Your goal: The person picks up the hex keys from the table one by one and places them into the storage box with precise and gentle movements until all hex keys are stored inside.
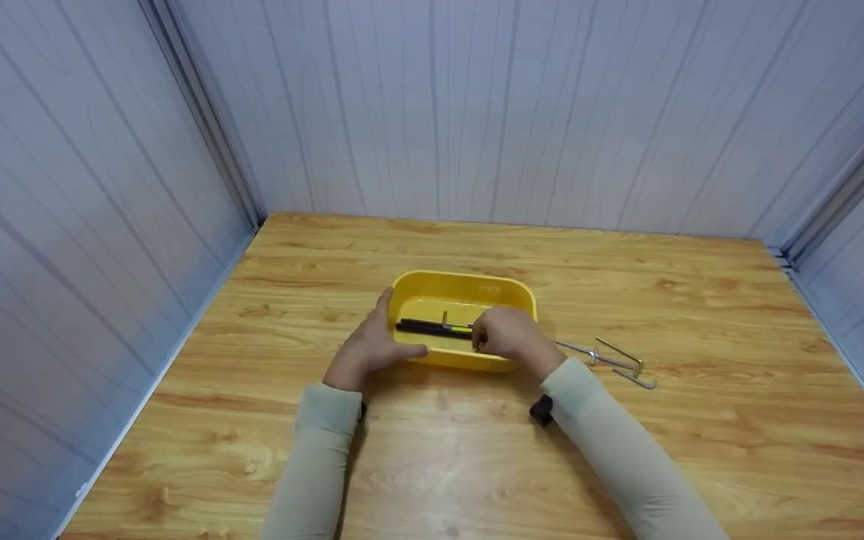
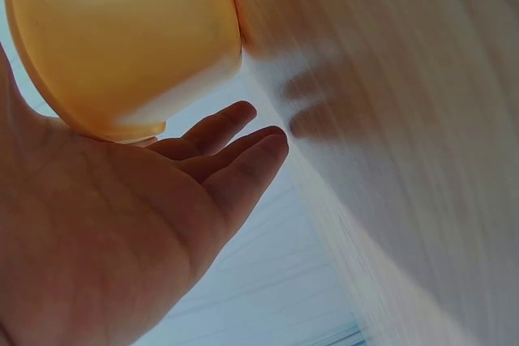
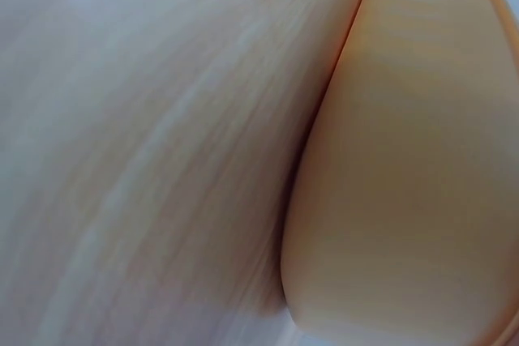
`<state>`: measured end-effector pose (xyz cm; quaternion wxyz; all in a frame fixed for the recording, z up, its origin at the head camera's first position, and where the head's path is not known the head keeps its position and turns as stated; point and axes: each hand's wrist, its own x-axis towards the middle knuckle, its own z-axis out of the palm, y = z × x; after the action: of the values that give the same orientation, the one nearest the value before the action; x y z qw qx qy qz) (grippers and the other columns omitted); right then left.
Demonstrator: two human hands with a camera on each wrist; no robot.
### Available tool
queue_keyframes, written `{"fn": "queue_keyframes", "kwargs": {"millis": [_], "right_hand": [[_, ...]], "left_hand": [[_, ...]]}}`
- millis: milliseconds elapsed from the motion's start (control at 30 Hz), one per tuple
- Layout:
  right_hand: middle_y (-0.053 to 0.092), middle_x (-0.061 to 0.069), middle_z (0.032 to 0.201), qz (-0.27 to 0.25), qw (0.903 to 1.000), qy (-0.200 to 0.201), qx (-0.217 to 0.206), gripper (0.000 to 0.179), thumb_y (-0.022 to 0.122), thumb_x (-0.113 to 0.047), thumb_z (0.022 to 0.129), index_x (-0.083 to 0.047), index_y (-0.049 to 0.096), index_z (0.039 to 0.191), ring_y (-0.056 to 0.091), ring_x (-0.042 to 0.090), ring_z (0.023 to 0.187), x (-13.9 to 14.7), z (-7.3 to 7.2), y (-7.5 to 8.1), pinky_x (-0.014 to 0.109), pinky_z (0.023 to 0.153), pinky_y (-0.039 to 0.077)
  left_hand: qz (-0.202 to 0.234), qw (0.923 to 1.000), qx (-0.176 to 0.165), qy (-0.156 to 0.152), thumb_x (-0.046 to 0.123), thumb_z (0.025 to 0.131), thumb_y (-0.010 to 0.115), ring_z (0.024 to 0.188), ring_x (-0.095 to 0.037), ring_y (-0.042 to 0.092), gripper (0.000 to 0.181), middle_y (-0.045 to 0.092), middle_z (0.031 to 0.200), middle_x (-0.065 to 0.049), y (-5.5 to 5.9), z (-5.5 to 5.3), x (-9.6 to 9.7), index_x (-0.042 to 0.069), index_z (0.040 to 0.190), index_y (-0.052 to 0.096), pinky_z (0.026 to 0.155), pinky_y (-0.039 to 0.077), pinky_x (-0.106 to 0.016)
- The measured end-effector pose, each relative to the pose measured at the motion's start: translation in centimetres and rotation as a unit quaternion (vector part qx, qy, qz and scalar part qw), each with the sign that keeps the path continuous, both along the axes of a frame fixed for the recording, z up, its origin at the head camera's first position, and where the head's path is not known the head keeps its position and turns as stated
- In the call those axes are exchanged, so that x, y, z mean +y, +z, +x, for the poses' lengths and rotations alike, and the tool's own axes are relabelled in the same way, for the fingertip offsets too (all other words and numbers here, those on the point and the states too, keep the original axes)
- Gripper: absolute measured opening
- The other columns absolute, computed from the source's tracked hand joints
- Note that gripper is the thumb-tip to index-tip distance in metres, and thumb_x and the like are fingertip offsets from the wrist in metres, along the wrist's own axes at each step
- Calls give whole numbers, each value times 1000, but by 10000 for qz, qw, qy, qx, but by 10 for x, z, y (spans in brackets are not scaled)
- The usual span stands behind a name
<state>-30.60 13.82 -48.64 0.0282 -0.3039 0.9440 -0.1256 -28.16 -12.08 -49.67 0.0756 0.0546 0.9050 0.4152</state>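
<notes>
A yellow plastic bin (image 1: 462, 360) stands on the wooden table, with black rod-like pieces (image 1: 432, 328) lying inside it, a yellow band near their right end. A short thin upright piece (image 1: 445, 318) shows beside them. My left hand (image 1: 372, 341) spans the bin's left end, thumb along the near rim. In the left wrist view its other fingers (image 2: 251, 160) extend loosely below the bin. My right hand (image 1: 511, 331) reaches over the near right rim, fingers curled downward inside, at the right ends of the black pieces. I cannot tell what they pinch.
Several bent metal rods (image 1: 627, 365), L-shaped like hex keys, lie on the table just right of the bin, near the right wrist. The tabletop (image 1: 717, 315) is bounded by pale panel walls (image 1: 477, 112) at the back and on both sides.
</notes>
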Motion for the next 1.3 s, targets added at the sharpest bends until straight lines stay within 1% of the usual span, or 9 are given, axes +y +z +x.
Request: {"fn": "queue_keyframes", "kwargs": {"millis": [167,300,433,567,700,767,900,1067,1300], "right_hand": [[70,-5,77,-221,9996,-153,77,4,72,-20,82,-18,75,82,58,11,67,0,0,-2,33,66,51],[67,-5,75,-452,9986,-244,129,8,69,-24,84,-18,74,87,53,10,63,1,-1,-3,32,63,48],[66,-6,76,-636,9974,-340,83,13,67,-28,83,-19,74,91,54,10,65,3,-1,-3,31,63,48],[66,-4,86,-822,9956,-446,71,18,68,-30,82,-19,72,96,58,13,76,5,0,-2,35,70,51],[65,1,102,-912,9945,-520,61,28,70,-31,81,-18,71,106,60,19,92,6,0,-2,40,80,52],[64,3,107,-947,9941,-534,44,33,71,-32,81,-17,70,111,60,22,97,6,1,-2,43,84,51],[62,4,114,-995,9933,-594,-54,40,70,-36,82,-18,67,117,59,24,103,7,2,-1,45,87,50],[61,4,120,-1057,9921,-654,-184,44,70,-39,82,-19,65,121,58,26,110,6,4,1,47,92,49],[60,6,126,-1061,9931,-485,-83,48,70,-39,83,-18,62,125,56,28,116,10,7,13,50,97,46]], "left_hand": [[27,10000,50,-4,53,62,84,139,-29,34,128,28,157,-13,-1,0,-1,22,156,3,114,28,-47],[42,9999,108,-18,54,62,84,138,-27,36,128,29,156,-12,-1,0,-1,21,156,3,114,29,-46],[10,10000,75,-1,54,63,84,139,-28,34,127,28,156,-13,-2,0,-1,22,156,3,114,29,-46],[6,10000,68,13,55,62,84,139,-29,35,128,29,156,-13,-1,0,0,23,156,3,114,29,-47],[63,9999,97,-12,53,62,84,137,-29,37,128,30,156,-13,0,1,1,22,156,3,113,29,-48],[58,9999,103,-29,53,63,84,138,-29,36,128,28,156,-13,0,1,1,21,156,2,113,29,-48],[55,9999,108,-20,53,63,84,138,-30,36,129,28,157,-14,0,2,1,19,156,2,113,30,-50],[71,9999,143,-25,50,63,85,134,-29,40,127,31,155,-13,0,2,1,18,156,4,112,31,-50],[120,9999,97,-68,48,63,85,131,-28,42,127,34,153,-13,-1,0,0,19,156,3,112,31,-47]]}}
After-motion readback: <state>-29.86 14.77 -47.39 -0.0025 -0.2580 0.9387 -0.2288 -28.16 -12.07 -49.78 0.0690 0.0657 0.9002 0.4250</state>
